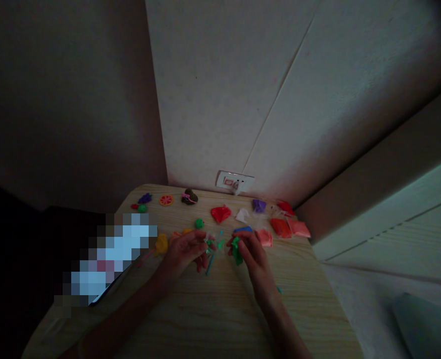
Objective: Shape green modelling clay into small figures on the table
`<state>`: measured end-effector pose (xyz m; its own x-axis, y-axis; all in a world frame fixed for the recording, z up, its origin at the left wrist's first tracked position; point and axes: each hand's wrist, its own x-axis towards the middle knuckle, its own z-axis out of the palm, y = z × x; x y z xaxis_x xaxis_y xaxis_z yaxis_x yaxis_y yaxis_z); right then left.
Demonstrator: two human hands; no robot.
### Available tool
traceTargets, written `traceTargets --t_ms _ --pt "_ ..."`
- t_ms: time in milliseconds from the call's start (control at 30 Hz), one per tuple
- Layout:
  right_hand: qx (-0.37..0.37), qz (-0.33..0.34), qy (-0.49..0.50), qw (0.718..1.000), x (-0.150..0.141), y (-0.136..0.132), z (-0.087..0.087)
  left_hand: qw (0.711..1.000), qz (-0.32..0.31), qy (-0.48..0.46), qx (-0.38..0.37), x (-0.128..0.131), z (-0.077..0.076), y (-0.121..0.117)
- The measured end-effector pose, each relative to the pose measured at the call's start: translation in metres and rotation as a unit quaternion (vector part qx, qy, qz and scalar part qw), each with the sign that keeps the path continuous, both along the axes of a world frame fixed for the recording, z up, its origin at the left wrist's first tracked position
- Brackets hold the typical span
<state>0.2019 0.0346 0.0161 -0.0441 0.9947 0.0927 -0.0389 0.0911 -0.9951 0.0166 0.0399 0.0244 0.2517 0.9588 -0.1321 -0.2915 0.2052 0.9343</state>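
Note:
My right hand (255, 255) pinches a soft, bright green lump of modelling clay (237, 251) between thumb and fingers. Across from it, my left hand (185, 249) is closed on a crinkled clear plastic wrapper (209, 244) with green bits clinging to it. A thin teal stick (209, 265) lies on the table just below the wrapper. Beyond the left hand sits a small green ball (199, 223) with a red dot. Yellow clay (161, 244) is close to the left wrist, while a blue packet (243, 229) is partly hidden behind the right hand.
Along the wooden table's (220, 309) back are a red packet (221, 214), a purple packet (259, 205), orange-red packets (281, 228), a pink-and-brown clay piece (189, 197) and a round fruit-slice piece (166, 200). A blurred-out lit screen (111, 262) stands left. A wall socket (235, 181) is behind.

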Motion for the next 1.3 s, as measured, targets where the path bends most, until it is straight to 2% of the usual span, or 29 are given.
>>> traceTargets --t_ms 133,300,400,533,667,833,933,1167,1300 --pt "0.021 -0.002 -0.006 1.000 -0.004 -0.003 0.002 0.999 -0.013 0.029 -0.018 0.001 -0.005 0.003" --pt "0.135 -0.008 -0.106 0.985 -0.007 -0.006 0.008 0.996 -0.055 0.056 -0.029 0.003 -0.007 0.004" --pt "0.174 -0.003 -0.173 0.969 -0.007 -0.007 0.010 0.996 -0.069 0.044 -0.031 0.003 -0.006 0.003" --pt "0.190 -0.002 -0.188 0.964 -0.006 -0.007 0.010 0.996 -0.082 0.018 -0.036 0.001 -0.009 0.002" --pt "0.184 -0.004 -0.161 0.970 -0.006 -0.006 0.010 0.995 -0.089 -0.012 -0.050 0.000 -0.012 0.001" --pt "0.120 -0.001 -0.052 0.991 -0.004 -0.004 0.008 0.995 -0.087 -0.015 -0.054 -0.001 -0.008 -0.001" --pt "0.096 -0.013 -0.006 0.995 -0.001 -0.004 0.009 0.995 -0.076 -0.009 -0.057 -0.001 -0.007 0.001" --pt "0.115 0.010 -0.007 0.993 -0.003 -0.008 0.013 0.998 -0.049 0.018 -0.041 0.001 -0.006 0.003" --pt "0.093 -0.002 0.003 0.996 -0.004 -0.009 0.012 0.999 -0.028 0.042 -0.009 0.001 -0.002 0.002"
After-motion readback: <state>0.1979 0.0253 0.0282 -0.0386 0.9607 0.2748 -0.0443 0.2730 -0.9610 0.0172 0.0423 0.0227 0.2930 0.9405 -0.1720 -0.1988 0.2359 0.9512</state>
